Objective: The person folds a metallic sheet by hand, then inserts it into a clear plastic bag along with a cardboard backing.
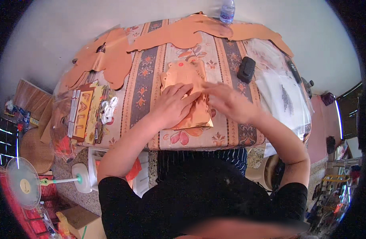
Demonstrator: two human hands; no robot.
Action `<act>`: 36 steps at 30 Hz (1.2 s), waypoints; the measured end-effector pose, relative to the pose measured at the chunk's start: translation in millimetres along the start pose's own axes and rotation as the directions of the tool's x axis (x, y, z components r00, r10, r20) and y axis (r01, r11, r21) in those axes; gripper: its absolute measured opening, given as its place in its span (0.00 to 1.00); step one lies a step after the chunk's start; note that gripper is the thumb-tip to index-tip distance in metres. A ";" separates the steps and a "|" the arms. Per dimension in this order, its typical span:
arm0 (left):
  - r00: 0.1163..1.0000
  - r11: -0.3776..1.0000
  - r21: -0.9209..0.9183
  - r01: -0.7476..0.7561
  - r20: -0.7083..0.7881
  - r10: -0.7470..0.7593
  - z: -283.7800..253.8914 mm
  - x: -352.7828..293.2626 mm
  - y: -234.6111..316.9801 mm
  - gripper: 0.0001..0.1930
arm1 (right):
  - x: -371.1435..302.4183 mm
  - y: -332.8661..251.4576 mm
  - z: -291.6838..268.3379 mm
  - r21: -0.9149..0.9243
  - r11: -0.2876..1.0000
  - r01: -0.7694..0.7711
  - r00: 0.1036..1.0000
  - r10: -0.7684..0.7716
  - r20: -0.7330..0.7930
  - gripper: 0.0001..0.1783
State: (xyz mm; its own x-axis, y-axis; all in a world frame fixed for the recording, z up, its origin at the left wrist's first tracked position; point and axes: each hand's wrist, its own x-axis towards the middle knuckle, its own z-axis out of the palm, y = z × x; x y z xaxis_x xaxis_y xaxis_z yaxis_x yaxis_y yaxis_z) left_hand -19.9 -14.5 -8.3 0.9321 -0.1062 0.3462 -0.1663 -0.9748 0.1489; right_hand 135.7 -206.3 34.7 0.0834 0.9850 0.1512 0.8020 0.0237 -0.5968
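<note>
Loads going on here: fan (23, 183) off to the near left, then packs (85, 113) and a white cord (108, 110) on the left of the table (129, 95). Left hand (175, 104) is palm down on the coppery foil (183, 75), fingers loosely apart; foil's lying mid-table. Right hand (231, 102) is at its right edge, can't tell if it's pinching anything. Further right, black case (246, 69), then plastic bags (284, 95).

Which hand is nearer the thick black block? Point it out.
The right hand, just below the black block in the picture; the left hand is farther off, over the shiny gold piece.
</note>
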 end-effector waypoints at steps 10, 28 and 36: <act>0.999 1.000 -0.018 0.008 -0.047 -0.009 3.5 -2.4 -4.1 0.27 | -6.1 2.8 37.2 -0.406 0.911 0.066 0.987 0.000 0.161 0.39; 0.931 0.957 0.021 0.288 -0.238 -0.275 -31.4 -37.3 -42.3 0.16 | -8.7 8.0 37.4 -0.603 0.791 0.105 0.990 -0.023 0.142 0.44; 0.987 0.988 0.012 0.151 -0.065 -0.150 -30.9 -62.0 -2.5 0.16 | -8.6 11.4 38.9 -0.582 0.805 0.114 0.989 -0.040 0.139 0.44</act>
State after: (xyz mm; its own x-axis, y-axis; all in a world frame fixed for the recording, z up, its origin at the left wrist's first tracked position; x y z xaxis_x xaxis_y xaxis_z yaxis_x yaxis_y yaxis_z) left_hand -87.2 0.5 -1.5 0.9235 0.0540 0.3797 -0.0199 -0.9820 0.1881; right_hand 121.1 -207.8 -4.1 -0.0314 0.9975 0.0636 0.9995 0.0318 -0.0047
